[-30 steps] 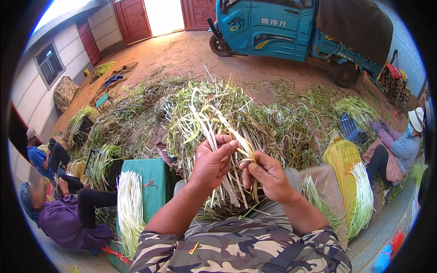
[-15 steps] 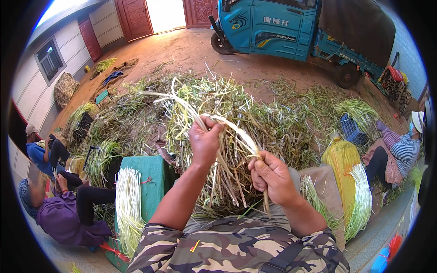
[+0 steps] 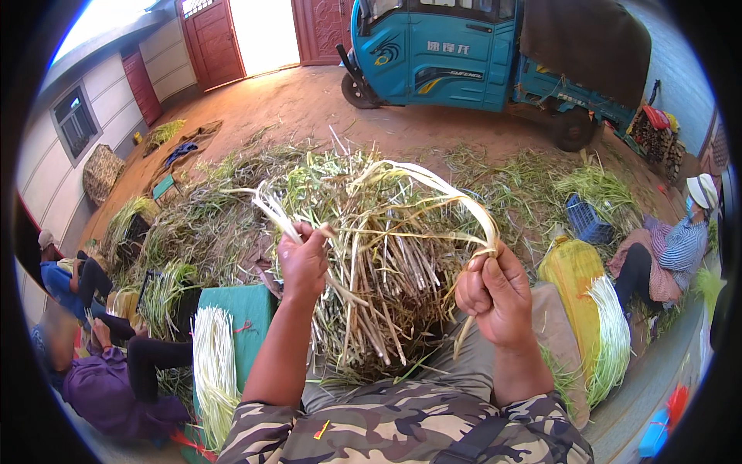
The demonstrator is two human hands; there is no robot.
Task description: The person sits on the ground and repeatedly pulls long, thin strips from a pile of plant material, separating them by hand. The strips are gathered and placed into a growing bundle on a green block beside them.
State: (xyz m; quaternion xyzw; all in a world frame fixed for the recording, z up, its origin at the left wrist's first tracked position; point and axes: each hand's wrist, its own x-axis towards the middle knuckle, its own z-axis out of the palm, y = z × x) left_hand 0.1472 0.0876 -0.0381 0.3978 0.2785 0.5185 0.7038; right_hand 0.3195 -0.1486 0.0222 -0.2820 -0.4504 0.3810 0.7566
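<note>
My left hand (image 3: pixel 303 259) is closed round a few pale plant stalks (image 3: pixel 272 207), whose whitish ends stick out beyond the fingers. To its right, my right hand (image 3: pixel 497 292) pinches one end of a long white-green stalk (image 3: pixel 481 215). That stalk arches up and back over the heap, and a brown dry end hangs below the fist. Thin yellowish strands stretch across the space between both hands. Under them lies a big heap of leafy stalks (image 3: pixel 386 263), brown stems toward me. The species of the plant is not certain from the picture.
Bundles of pale stalks lie on a green block (image 3: pixel 251 298) at left and a yellow sack (image 3: pixel 568 271) at right. Co-workers sit both sides: one in purple (image 3: pixel 116 387), one in blue (image 3: pixel 66 267), one in stripes (image 3: pixel 680 251). Beyond stands a blue three-wheeled truck (image 3: pixel 444 66).
My hands have moved apart, left hand leftward and right hand rightward and slightly up. The stalk in the right hand now arches away from the left hand's stalks. The whole view has shifted slightly.
</note>
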